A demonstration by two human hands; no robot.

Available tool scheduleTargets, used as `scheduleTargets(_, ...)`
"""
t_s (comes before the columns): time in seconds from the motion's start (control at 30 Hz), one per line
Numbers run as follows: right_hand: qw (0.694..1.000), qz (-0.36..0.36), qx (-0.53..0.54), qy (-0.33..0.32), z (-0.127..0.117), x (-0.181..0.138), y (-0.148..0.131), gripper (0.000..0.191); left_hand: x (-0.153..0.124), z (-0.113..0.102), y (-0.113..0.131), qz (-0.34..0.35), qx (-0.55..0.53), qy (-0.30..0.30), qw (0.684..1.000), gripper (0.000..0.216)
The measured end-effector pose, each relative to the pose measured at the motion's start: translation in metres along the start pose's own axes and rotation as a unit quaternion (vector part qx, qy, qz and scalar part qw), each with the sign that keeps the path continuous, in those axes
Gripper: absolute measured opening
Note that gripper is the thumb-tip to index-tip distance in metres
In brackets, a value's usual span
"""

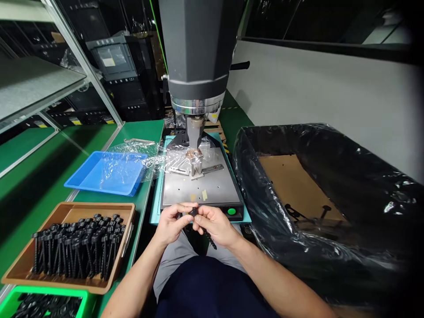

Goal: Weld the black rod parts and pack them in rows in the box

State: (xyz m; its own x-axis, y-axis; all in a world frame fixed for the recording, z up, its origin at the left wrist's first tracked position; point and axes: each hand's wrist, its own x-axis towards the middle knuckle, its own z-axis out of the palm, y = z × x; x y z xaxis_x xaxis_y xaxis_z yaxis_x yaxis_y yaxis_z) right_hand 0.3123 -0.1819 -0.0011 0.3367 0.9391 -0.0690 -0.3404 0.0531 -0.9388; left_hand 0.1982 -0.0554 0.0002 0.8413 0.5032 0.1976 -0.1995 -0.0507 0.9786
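Observation:
In front of my lap, close to the press's front edge, my left hand (175,222) and my right hand (213,224) meet. Between them is a black ribbed plastic stem with a wide head (210,241). The fingertips of both hands pinch its head end, which they partly cover. Its ribbed end slants down below the right hand. Just beyond my hands lies the press's metal plate (175,194), bearing a small metal fixture (196,163). A tapered press head (194,132) stands over the fixture.
An orange-brown tray (66,211) at left holds many similar black stems. Below it, a green bin (88,304) holds small black parts. A blue tray (86,179) and clear plastic film (155,159) lie behind. To the right, a black-lined box (281,221) contains several black pieces.

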Motion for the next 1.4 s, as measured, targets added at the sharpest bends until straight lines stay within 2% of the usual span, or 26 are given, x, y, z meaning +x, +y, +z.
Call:
scheduleTargets(0.17, 1.0, 0.015, 0.02, 0.002, -0.011, 0.004, -0.003, 0.035, 0.012, 0.005, -0.011, 0.002, 0.027, 0.005, 1.0, 0.014)
scheduleTargets(0.33, 1.0, 0.009, 0.023, -0.004, -0.03, 0.016, -0.005, 0.038, 0.028, 0.015, -0.021, 0.054, 0.085, -0.004, 0.995, 0.018)
scheduleTargets(0.4, 1.0, 0.011, 0.027, 0.002, -0.038, 0.022, -0.003, 0.038, 0.035, 0.018, -0.024, 0.052, 0.11, -0.018, 0.992, 0.018)
scheduleTargets(0.47, 0.999, 0.015, 0.046, 0.024, -0.046, 0.03, 0.0, 0.035, 0.044, 0.019, -0.029, 0.03, 0.101, -0.008, 0.994, 0.02)
scheduleTargets(0.53, 0.994, 0.013, 0.076, 0.074, -0.054, 0.041, 0.003, 0.036, 0.057, 0.017, -0.037, -0.021, 0.042, 0.041, 0.998, 0.029)
scheduleTargets(0.6, 0.987, 0.002, 0.086, 0.133, -0.061, 0.055, 0.006, 0.038, 0.076, 0.01, -0.045, -0.101, -0.068, 0.11, 0.986, 0.039)
scheduleTargets(0.7, 0.983, -0.003, 0.063, 0.171, -0.069, 0.082, 0.007, 0.044, 0.109, -0.002, -0.051, -0.218, -0.252, 0.173, 0.927, 0.04)
scheduleTargets(0.77, 0.984, -0.001, 0.045, 0.17, -0.071, 0.101, 0.006, 0.047, 0.129, -0.007, -0.049, -0.246, -0.332, 0.18, 0.892, 0.037)
scheduleTargets(0.83, 0.986, -0.009, 0.028, 0.166, -0.071, 0.118, 0.004, 0.046, 0.142, -0.009, -0.045, -0.229, -0.363, 0.19, 0.883, 0.029)
scheduleTargets(0.97, 0.978, -0.08, -0.038, 0.188, -0.073, 0.14, 0.003, 0.039, 0.149, -0.006, -0.04, -0.168, -0.343, 0.207, 0.901, 0.018)
scheduleTargets(1.07, 0.952, -0.153, -0.125, 0.233, -0.077, 0.145, 0.003, 0.035, 0.144, -0.005, -0.042, -0.155, -0.327, 0.212, 0.908, 0.022)
scheduleTargets(1.17, 0.921, -0.193, -0.202, 0.271, -0.082, 0.145, 0.003, 0.035, 0.141, -0.006, -0.045, -0.151, -0.316, 0.214, 0.912, 0.024)
scheduleTargets(1.4, 0.874, -0.274, -0.269, 0.298, -0.088, 0.152, -0.007, 0.033, 0.144, -0.011, -0.042, -0.152, -0.327, 0.225, 0.905, 0.026)
